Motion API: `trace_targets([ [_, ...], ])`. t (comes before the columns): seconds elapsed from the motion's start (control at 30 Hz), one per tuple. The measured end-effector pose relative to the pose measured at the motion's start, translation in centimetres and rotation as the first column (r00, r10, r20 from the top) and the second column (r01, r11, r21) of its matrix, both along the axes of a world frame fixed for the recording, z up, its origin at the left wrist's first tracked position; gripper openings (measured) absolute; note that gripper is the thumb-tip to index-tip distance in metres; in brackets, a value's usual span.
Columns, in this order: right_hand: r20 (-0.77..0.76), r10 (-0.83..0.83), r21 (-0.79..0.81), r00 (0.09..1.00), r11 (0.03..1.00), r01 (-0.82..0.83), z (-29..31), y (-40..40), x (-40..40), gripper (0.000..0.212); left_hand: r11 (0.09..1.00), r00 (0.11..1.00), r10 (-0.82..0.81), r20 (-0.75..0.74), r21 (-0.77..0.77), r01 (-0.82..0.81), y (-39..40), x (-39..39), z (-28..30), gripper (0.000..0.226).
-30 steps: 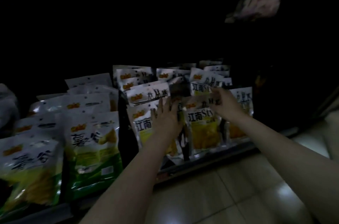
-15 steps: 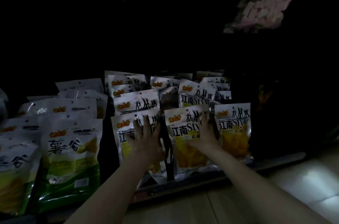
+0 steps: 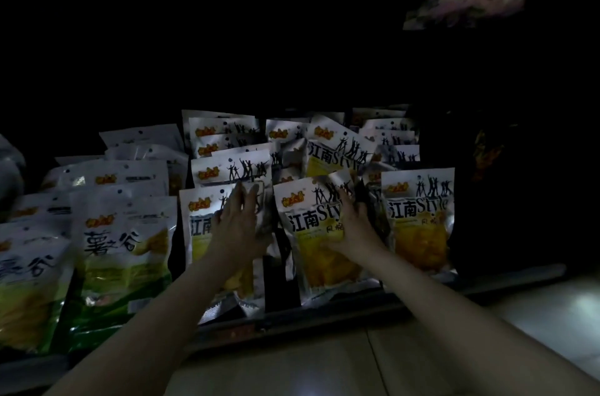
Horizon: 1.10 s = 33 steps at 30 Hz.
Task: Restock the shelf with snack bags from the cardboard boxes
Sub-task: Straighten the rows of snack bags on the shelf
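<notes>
Low and dark here, with the bottom shelf [image 3: 324,314] filling the view and packed with standing snack bags. The middle front bag [image 3: 311,253], yellow with "Style" lettering, is the landmark. To its left, beyond a dark gap, stands the left front bag [image 3: 201,233] of the same kind; further left sit the green bags [image 3: 120,249]. To its right, the right front bag [image 3: 418,220] stands upright at the shelf front. Behind it, more of the same rise in rows, one tilted.

The left hand [image 3: 238,227] lies flat on the left front bag, fingers straight and close together, pressing. The right hand [image 3: 352,223] rests on the middle front bag's right side; its fingertips reach over that edge, but whether they curl round it I cannot tell.

No cardboard boxes in sight. This looks like the tidying step: front bags being squared up. Next move likely calls for pushing both bags upright and closing that gap.
</notes>
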State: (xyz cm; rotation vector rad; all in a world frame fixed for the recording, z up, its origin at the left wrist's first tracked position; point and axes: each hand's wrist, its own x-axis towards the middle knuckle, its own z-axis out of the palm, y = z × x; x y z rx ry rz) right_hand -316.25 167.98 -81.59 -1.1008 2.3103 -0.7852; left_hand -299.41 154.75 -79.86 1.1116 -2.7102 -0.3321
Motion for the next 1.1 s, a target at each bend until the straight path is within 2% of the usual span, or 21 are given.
trace_targets([
  [0.07, -0.073, -0.022, 0.021, 0.997, 0.999, 0.023, 0.8, 0.2, -0.5, 0.096, 0.999, 0.982, -0.011, -0.191, 0.035, 0.018, 0.9, -1.6, 1.2, 0.087],
  [0.13, -0.222, -0.058, 0.005, 0.973, 0.998, 0.06, 1.9, 0.4, -1.3, 0.082, 0.995, 0.969, -0.051, -0.243, 0.071, 0.071, 1.7, -2.9, 1.8, 0.084],
  [0.2, -0.334, -0.084, -0.032, 0.939, 0.996, 0.078, 3.3, 0.4, -2.1, 0.068, 0.99, 0.969, -0.099, -0.226, 0.075, 0.119, 1.8, -4.2, 1.6, 0.087],
  [0.3, -0.415, -0.158, -0.117, 0.896, 0.986, 0.119, 5.5, 0.5, -3.2, 0.051, 0.979, 0.978, -0.13, -0.165, 0.136, 0.153, 1.3, -6.2, 1.5, 0.09],
  [0.4, -0.424, -0.292, -0.215, 0.857, 0.952, 0.218, 7.6, 0.2, -4.6, 0.052, 0.983, 0.988, -0.099, -0.12, 0.145, 0.117, 1.6, -7.1, 1.3, 0.076],
  [0.43, -0.434, -0.297, -0.205, 0.851, 0.952, 0.227, 8.1, -0.1, -5.3, 0.057, 0.985, 0.989, -0.094, -0.111, 0.134, 0.109, 1.6, -7.0, 1.2, 0.07],
  [0.53, -0.502, -0.204, -0.025, 0.84, 0.975, 0.222, 8.5, -2.1, -7.2, 0.074, 0.985, 0.986, -0.117, -0.116, 0.115, 0.13, 0.6, -6.8, 0.4, 0.065],
  [0.63, -0.444, -0.205, 0.058, 0.872, 0.965, 0.256, 7.5, -5.0, -8.5, 0.078, 0.98, 0.977, -0.12, -0.177, 0.137, 0.145, -0.4, -6.9, -0.2, 0.066],
  [0.7, -0.44, -0.21, 0.08, 0.873, 0.959, 0.271, 6.8, -6.1, -8.9, 0.065, 0.977, 0.971, -0.124, -0.204, 0.146, 0.156, 0.1, -6.8, -0.7, 0.062],
  [0.8, -0.6, -0.156, 0.124, 0.784, 0.951, 0.284, 6.4, -7.1, -8.5, 0.033, 0.986, 0.965, -0.115, -0.236, 0.093, 0.141, 0.5, -6.7, -1.0, 0.059],
  [0.83, -0.62, -0.157, 0.079, 0.769, 0.962, 0.261, 6.7, -7.3, -8.2, 0.025, 0.989, 0.964, -0.118, -0.238, 0.063, 0.136, 0.4, -6.6, -1.1, 0.059],
  [0.9, -0.576, -0.253, -0.143, 0.777, 0.967, 0.209, 7.7, -7.3, -7.4, 0.02, 0.992, 0.958, -0.125, -0.258, -0.004, 0.128, 0.3, -6.5, -1.4, 0.059],
  [0.97, -0.519, -0.408, -0.389, 0.751, 0.895, 0.217, 10.1, -7.0, -6.6, 0.024, 0.993, 0.962, -0.117, -0.247, -0.038, 0.111, 0.4, -6.4, -1.3, 0.061],
  [1.0, -0.497, -0.449, -0.459, 0.742, 0.862, 0.214, 11.5, -6.7, -6.4, 0.027, 0.995, 0.969, -0.101, -0.226, -0.043, 0.094, 0.5, -6.6, -1.3, 0.064],
  [1.1, -0.542, -0.395, -0.464, 0.742, 0.877, 0.128, 15.3, -5.0, -6.0, 0.028, 0.996, 0.989, -0.06, -0.136, -0.077, 0.05, 0.7, -6.9, -0.8, 0.068],
])
